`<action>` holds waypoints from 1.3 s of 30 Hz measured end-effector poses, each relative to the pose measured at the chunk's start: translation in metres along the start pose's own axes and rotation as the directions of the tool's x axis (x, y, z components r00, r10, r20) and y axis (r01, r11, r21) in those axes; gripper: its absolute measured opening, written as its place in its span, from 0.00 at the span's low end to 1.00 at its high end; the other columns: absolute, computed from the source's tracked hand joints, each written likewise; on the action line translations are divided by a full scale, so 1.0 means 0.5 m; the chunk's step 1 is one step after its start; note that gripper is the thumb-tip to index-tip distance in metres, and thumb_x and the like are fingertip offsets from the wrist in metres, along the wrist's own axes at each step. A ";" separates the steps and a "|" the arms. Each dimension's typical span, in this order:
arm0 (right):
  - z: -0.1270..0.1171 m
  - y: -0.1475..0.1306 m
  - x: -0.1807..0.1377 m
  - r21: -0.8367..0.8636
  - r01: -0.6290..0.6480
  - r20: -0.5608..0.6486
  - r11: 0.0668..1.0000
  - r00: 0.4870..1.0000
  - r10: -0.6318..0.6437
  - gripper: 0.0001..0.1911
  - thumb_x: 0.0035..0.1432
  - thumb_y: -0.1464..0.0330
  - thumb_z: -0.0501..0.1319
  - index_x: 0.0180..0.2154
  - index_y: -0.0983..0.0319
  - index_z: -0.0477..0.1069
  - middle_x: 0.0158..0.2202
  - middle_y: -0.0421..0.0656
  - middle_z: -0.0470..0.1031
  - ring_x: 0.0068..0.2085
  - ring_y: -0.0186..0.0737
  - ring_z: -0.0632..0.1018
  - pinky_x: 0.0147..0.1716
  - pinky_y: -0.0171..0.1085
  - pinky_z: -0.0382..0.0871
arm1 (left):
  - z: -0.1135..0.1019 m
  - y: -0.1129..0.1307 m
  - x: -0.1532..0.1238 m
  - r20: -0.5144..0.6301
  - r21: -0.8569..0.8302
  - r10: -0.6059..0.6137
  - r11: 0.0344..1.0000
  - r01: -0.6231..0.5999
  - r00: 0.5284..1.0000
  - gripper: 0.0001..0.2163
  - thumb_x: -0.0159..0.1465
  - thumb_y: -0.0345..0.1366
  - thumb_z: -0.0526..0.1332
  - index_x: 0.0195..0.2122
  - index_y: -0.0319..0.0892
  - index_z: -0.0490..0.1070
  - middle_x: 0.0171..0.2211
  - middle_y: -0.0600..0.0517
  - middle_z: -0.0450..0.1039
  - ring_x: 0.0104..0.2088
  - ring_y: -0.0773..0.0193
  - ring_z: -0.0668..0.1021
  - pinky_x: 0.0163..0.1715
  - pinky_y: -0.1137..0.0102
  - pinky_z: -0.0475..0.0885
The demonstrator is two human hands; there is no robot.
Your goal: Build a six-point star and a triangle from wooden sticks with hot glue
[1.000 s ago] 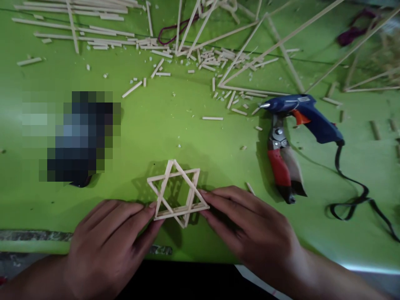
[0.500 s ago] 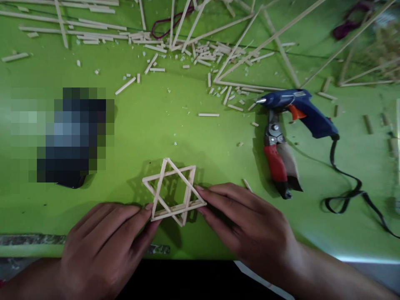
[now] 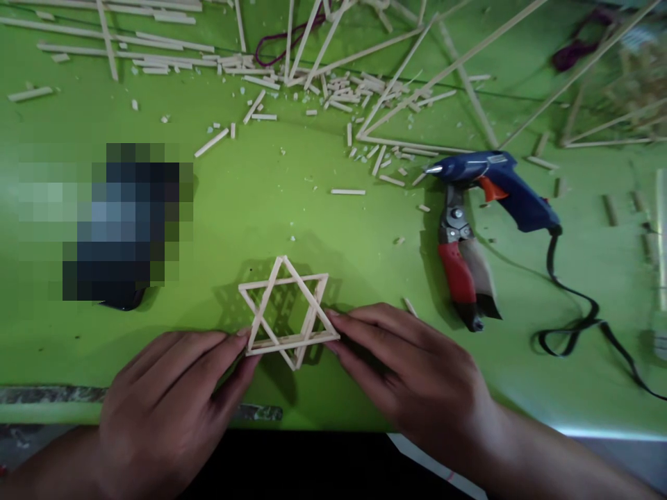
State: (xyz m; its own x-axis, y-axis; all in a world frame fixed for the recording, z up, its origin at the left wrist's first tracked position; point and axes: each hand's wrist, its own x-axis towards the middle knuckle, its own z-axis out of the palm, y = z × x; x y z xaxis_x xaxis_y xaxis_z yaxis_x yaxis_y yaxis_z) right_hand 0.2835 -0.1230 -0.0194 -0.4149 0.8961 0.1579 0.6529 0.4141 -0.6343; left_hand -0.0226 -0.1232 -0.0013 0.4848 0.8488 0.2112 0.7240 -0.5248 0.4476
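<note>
A six-pointed star frame (image 3: 289, 341) made of thin wooden sticks is held above the green table, its shadow falling on the surface below. My left hand (image 3: 171, 396) pinches the star's lower left corner between thumb and fingers. At the lower right corner, my right hand (image 3: 417, 368) grips it the same way. Both hands are closed on the frame, with the fingertips partly hidden behind it.
To the right lie a blue glue gun (image 3: 490, 170) with a black cord (image 3: 594, 312) and red-handled pruning shears (image 3: 458, 264). A blurred dark object (image 3: 125, 229) rests at left. Cut stick pieces (image 3: 354, 90) and long wooden sticks (image 3: 125, 38) spread along the back.
The star frame has turned slightly and its left side has risen a little, my left hand moving with it. My right hand has stayed nearly in place.
</note>
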 end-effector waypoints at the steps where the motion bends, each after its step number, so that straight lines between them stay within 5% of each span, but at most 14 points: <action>1: 0.001 0.000 0.000 -0.002 0.006 -0.001 1.000 1.000 -0.006 0.17 0.79 0.74 0.71 0.64 0.59 0.82 0.48 0.50 0.90 0.43 0.48 0.92 0.45 0.45 0.92 | 0.002 -0.001 -0.002 -0.009 0.002 -0.002 1.000 0.002 1.000 0.05 0.82 0.35 0.69 0.56 0.46 0.81 0.42 0.52 0.93 0.36 0.56 0.92 0.39 0.56 0.90; 8: -0.034 -0.008 0.010 0.147 0.007 -0.028 0.989 1.000 -0.003 0.13 0.79 0.73 0.70 0.61 0.60 0.84 0.46 0.47 0.90 0.42 0.44 0.91 0.40 0.40 0.88 | -0.007 -0.016 -0.021 -0.089 0.083 -0.085 0.992 0.093 0.992 0.21 0.82 0.60 0.65 0.55 0.47 0.82 0.43 0.49 0.90 0.36 0.56 0.91 0.38 0.62 0.89; 11: -0.088 0.022 0.017 0.030 -0.008 -0.145 1.000 0.989 0.012 0.07 0.79 0.71 0.69 0.44 0.55 0.85 0.35 0.40 0.88 0.32 0.40 0.86 0.32 0.40 0.80 | -0.010 -0.016 -0.025 -0.176 0.034 -0.087 0.995 0.095 0.981 0.12 0.83 0.49 0.67 0.55 0.47 0.81 0.45 0.49 0.88 0.40 0.58 0.91 0.44 0.64 0.89; 14: -0.152 0.091 0.022 -0.266 -0.198 -0.532 0.943 0.846 0.028 0.15 0.78 0.65 0.70 0.33 0.55 0.82 0.28 0.40 0.81 0.28 0.41 0.78 0.35 0.43 0.73 | -0.002 -0.011 -0.022 -0.296 -0.023 -0.043 0.999 0.038 0.954 0.06 0.79 0.32 0.66 0.54 0.46 0.81 0.47 0.49 0.85 0.44 0.61 0.90 0.50 0.65 0.88; 16: -0.188 0.143 0.029 -0.295 -0.401 -0.650 0.867 0.749 0.125 0.12 0.76 0.62 0.68 0.39 0.58 0.87 0.34 0.47 0.86 0.34 0.45 0.80 0.40 0.45 0.73 | 0.008 -0.009 -0.017 -0.358 -0.045 -0.018 0.999 0.002 0.933 0.08 0.78 0.29 0.65 0.54 0.45 0.81 0.48 0.49 0.85 0.45 0.61 0.90 0.52 0.65 0.87; 19: -0.220 0.202 0.047 -0.323 -0.633 -0.512 0.703 0.742 0.433 0.23 0.71 0.58 0.71 0.58 0.66 0.88 0.55 0.61 0.89 0.49 0.54 0.84 0.52 0.49 0.75 | 0.026 -0.010 -0.012 -0.374 -0.052 0.000 0.998 -0.021 0.928 0.08 0.79 0.30 0.65 0.55 0.45 0.82 0.49 0.48 0.86 0.48 0.59 0.89 0.55 0.63 0.86; 22: -0.226 0.230 0.077 -0.396 -0.684 -0.318 0.613 0.728 0.608 0.29 0.75 0.54 0.67 0.63 0.70 0.85 0.61 0.67 0.86 0.57 0.62 0.84 0.54 0.50 0.74 | 0.042 -0.012 -0.011 -0.420 -0.034 0.025 0.999 -0.043 0.907 0.09 0.79 0.29 0.66 0.56 0.45 0.82 0.51 0.48 0.87 0.51 0.57 0.89 0.58 0.61 0.86; 27: -0.203 0.254 0.125 -0.378 -0.671 -0.199 0.638 0.732 0.651 0.15 0.70 0.60 0.66 0.46 0.64 0.86 0.42 0.56 0.88 0.42 0.59 0.85 0.40 0.46 0.69 | 0.055 -0.005 -0.012 -0.433 0.023 0.091 0.996 -0.090 0.897 0.13 0.77 0.28 0.68 0.60 0.46 0.82 0.55 0.46 0.88 0.56 0.55 0.90 0.62 0.58 0.86; 30: -0.199 0.259 0.126 -0.337 -0.659 -0.209 0.673 0.749 0.628 0.09 0.68 0.64 0.65 0.42 0.60 0.83 0.39 0.52 0.86 0.41 0.57 0.84 0.39 0.45 0.69 | 0.058 -0.002 -0.011 -0.411 0.063 0.123 0.992 -0.107 0.903 0.15 0.78 0.27 0.67 0.62 0.45 0.82 0.58 0.45 0.89 0.58 0.52 0.90 0.63 0.56 0.86; 35: -0.232 0.228 0.070 0.150 -0.618 -0.259 0.772 0.729 0.634 0.12 0.62 0.66 0.69 0.46 0.55 0.73 0.40 0.49 0.86 0.36 0.50 0.83 0.36 0.46 0.72 | 0.064 0.000 -0.009 -0.374 0.149 0.170 0.981 -0.121 0.912 0.18 0.78 0.28 0.66 0.68 0.45 0.79 0.61 0.42 0.88 0.60 0.49 0.90 0.64 0.52 0.87; 39: -0.243 0.183 0.034 0.448 -0.444 -0.062 0.776 0.850 0.523 0.10 0.61 0.62 0.72 0.43 0.50 0.75 0.39 0.44 0.87 0.36 0.50 0.85 0.32 0.46 0.76 | 0.063 0.005 -0.012 -0.341 0.213 0.123 0.976 -0.051 0.932 0.30 0.81 0.33 0.64 0.83 0.45 0.65 0.74 0.37 0.80 0.73 0.42 0.84 0.74 0.45 0.82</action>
State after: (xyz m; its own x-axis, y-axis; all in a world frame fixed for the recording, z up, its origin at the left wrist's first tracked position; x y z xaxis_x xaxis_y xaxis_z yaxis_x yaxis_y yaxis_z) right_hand 0.4131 -0.0503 0.0172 0.0275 0.9882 -0.1504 0.4074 -0.1484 -0.9011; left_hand -0.0082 -0.1317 -0.0289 0.3736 0.7484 0.5480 0.7864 -0.5689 0.2408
